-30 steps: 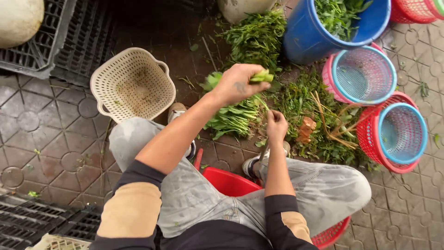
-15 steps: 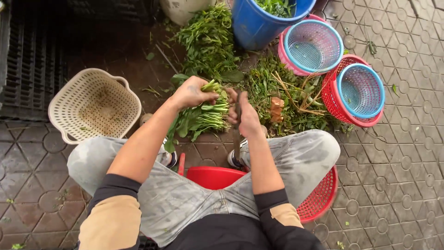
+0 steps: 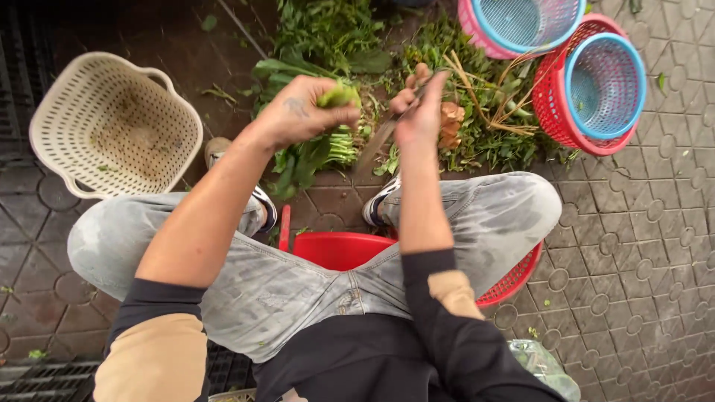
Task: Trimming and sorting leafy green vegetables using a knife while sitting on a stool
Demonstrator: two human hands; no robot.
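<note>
Head view: the left hand (image 3: 302, 112) is clamped on a bunch of greens (image 3: 328, 145), just beside the greens pile (image 3: 462, 126). The right hand (image 3: 418, 112) is closed around a knife (image 3: 376, 145), its blade by the bunch's stems. A cream basket (image 3: 112, 126) sits well left of the pile; red baskets (image 3: 596, 82) are at its right.

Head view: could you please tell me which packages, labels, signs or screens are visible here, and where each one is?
Clear plastic bag: bottom right by the person's right sleeve, crumpled, transparent, greenish contents.
No labels, signs or screens show.
</note>
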